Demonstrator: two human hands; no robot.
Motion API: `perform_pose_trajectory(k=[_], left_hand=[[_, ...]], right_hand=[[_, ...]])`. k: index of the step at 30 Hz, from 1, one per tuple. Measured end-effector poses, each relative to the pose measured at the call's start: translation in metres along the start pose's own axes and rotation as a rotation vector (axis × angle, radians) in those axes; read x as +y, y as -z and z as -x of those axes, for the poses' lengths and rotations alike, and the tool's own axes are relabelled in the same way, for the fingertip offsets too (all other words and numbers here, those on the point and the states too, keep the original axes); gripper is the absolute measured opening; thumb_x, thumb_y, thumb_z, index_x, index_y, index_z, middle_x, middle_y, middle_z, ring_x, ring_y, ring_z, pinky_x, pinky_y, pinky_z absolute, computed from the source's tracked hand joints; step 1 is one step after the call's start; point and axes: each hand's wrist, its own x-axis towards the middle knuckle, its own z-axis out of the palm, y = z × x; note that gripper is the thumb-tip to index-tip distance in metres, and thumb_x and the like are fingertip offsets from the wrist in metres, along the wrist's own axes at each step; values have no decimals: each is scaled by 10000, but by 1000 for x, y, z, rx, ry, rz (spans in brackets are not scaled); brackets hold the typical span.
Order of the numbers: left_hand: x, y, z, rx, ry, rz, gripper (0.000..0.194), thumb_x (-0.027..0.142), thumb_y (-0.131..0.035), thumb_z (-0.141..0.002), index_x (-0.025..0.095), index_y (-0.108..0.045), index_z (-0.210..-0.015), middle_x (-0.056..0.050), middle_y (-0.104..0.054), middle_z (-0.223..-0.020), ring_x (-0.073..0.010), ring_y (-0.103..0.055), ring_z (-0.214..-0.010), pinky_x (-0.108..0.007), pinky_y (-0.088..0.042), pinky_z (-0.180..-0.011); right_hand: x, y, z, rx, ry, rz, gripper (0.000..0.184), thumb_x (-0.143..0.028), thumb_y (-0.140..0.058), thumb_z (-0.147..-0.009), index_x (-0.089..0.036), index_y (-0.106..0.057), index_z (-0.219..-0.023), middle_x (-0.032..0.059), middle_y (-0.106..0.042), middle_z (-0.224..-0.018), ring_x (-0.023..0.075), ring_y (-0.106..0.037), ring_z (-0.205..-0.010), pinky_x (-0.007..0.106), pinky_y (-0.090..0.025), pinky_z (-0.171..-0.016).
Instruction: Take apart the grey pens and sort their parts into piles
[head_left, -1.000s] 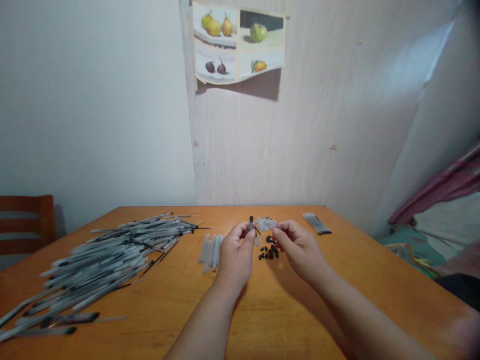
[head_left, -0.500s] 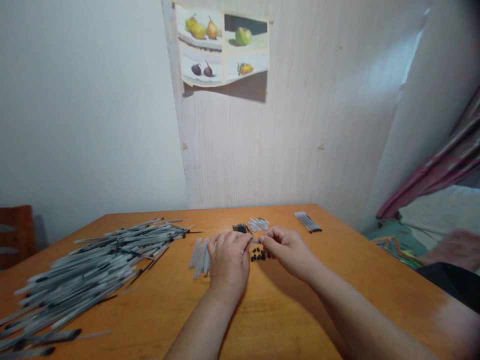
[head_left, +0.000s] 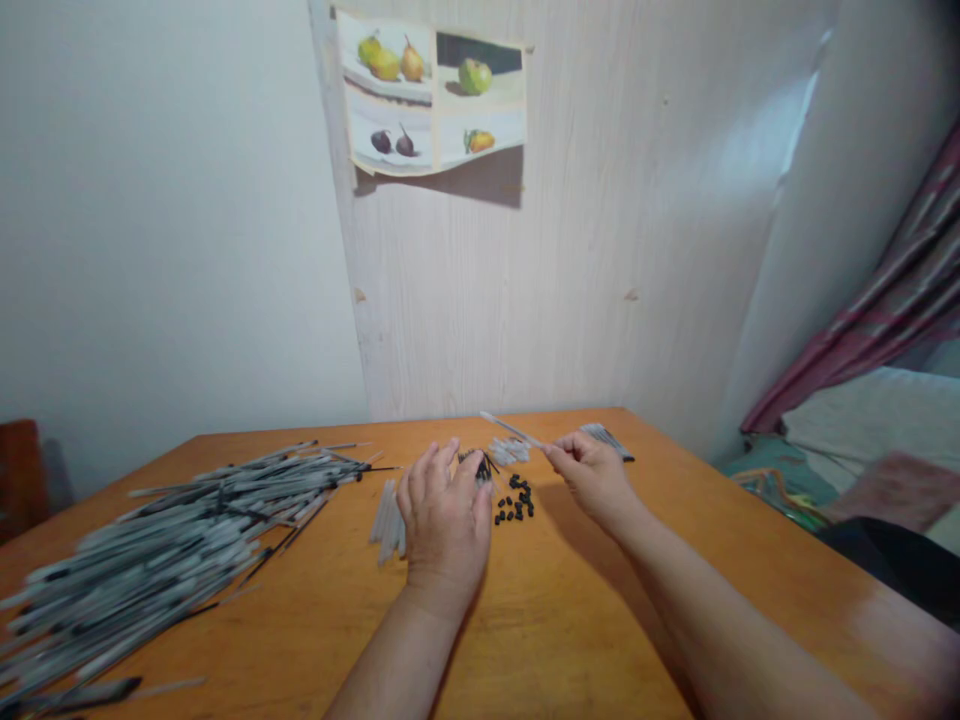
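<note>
Home room, pink curtain (head_left: 885, 320), fruit poster (head_left: 475, 76)

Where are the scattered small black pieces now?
Head view, slightly right of centre: the small black pieces lie on the table between the left hand and the right hand, nearer the camera than the small clear pieces.

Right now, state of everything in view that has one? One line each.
Left hand: open, fingers spread, palm down
Right hand: closed, pinching
Slim tube: held by one end, slanted
Black plugs: loose, scattered
Small clear pieces: loosely heaped
Clear tubes: lying side by side, partly hidden
Large pen pile: heaped, untidy
Far-right pens: lined up, partly hidden
Poster: on wall, lower edge curling
</note>
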Motion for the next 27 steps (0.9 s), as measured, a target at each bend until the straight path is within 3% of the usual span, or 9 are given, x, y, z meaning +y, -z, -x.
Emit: perform_pose_trajectory(k=[4,10,17,27], left_hand=[[-1,-2,2,-18,-12,13,325,260,-593,-874,235,-660,-1191,-110,-568,-1367,-329,-418,-1334,-533,-340,-1075],[-1,-3,2,-32,-21,36,263,272,-588,-876,235,-691,-1115,-108,-593,-1335,-336,-428,-1320,-543,-342,-1061],[-2,-5,3,-53,-46,48,233,268,-580,-877,237,-704,-1073,-106,-619,-1291,-340,-448,-1297,-550,-353,-1042],[-3,-8,4,-65,-72,50,221,275,-574,-880,237,-702,-1056,-101,-627,-1278,-338,-450,-1288,-542,-360,-1038]], right_hand=[[43,14,-15,184,-92,290,330,-447,-509,-850,-194,-608,-662,12,-585,-635,158,-516,-621,264,-314,-573],[85,34,-24,217,-402,563,356,-451,-451,-894,-198,-697,-844,101,-694,-795,222,-617,-739,282,-365,-598],[102,32,-25,169,-555,613,364,-430,-420,-925,-209,-705,-983,168,-717,-966,296,-668,-890,366,-466,-725],[108,28,-28,140,-554,668,375,-390,-430,-930,-149,-702,-1023,227,-712,-1000,320,-672,-921,423,-486,-748]])
